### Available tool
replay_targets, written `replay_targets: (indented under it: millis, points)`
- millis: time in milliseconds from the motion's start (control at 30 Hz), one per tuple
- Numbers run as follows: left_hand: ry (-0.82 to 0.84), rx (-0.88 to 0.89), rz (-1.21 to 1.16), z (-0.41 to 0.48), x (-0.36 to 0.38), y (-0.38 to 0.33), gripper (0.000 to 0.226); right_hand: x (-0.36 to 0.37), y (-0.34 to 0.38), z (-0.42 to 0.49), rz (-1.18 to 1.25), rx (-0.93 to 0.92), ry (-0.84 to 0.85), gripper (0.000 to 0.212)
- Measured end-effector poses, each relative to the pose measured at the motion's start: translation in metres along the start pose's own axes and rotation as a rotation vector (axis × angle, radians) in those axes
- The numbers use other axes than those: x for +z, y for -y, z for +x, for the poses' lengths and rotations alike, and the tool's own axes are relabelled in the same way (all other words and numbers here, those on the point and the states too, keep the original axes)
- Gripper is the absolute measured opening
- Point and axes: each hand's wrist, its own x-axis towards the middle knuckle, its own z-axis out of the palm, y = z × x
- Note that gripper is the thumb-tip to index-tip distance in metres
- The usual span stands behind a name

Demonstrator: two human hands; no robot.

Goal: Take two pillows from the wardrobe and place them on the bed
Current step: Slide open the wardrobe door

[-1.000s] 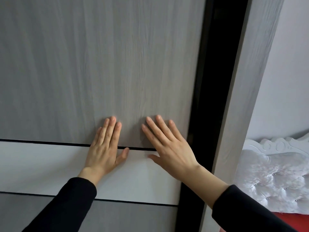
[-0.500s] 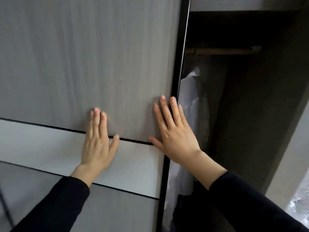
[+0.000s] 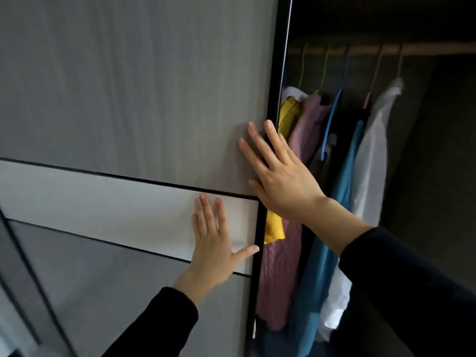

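A grey wood-grain sliding wardrobe door (image 3: 134,99) with a white band fills the left and middle of the head view. My left hand (image 3: 213,243) lies flat on the white band, fingers spread, thumb near the door's black edge. My right hand (image 3: 278,173) presses flat on the door higher up, its fingers across the black edge strip (image 3: 260,253). Both hands hold nothing. To the right the wardrobe interior (image 3: 425,176) stands open and dark. No pillows or bed are in view.
Several garments hang from a wooden rail (image 3: 386,48) inside: a yellow top (image 3: 288,114), a pink knit (image 3: 278,279), a blue garment (image 3: 319,279) and a white shirt (image 3: 371,163) on coloured hangers. The right part of the wardrobe is dark.
The door has slid left under both palms. The opening, a narrow dark gap at first, now shows the rail and hanging clothes. The bed headboard has left the view.
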Motion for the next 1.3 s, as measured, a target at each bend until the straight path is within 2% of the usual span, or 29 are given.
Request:
replay_targets:
  millis: [133, 333, 533, 733, 1167, 1300]
  points:
    - [-0.024, -0.035, -0.009, 0.008, -0.012, 0.041, 0.137, 0.006, 0.031, 0.033, 0.022, -0.018, 0.052, 0.079]
    - [-0.054, -0.037, 0.026, 0.015, -0.033, 0.101, 0.140, 0.021, 0.078, 0.079, 0.044, -0.032, 0.104, 0.085]
    - [-0.075, -0.056, 0.076, 0.022, -0.053, 0.159, 0.142, 0.031, 0.095, 0.121, 0.170, -0.192, 0.112, 0.069]
    - [-0.067, -0.096, 0.071, 0.027, -0.068, 0.204, 0.142, 0.043, 0.130, 0.157, 0.171, -0.223, 0.069, 0.060]
    - [-0.053, -0.144, 0.090, 0.033, -0.085, 0.246, 0.142, 0.062, 0.166, 0.194, 0.145, -0.232, 0.073, 0.062]
    - [-0.051, -0.162, 0.086, 0.022, -0.087, 0.238, 0.131, 0.063, 0.175, 0.180, 0.140, -0.208, 0.057, 0.057]
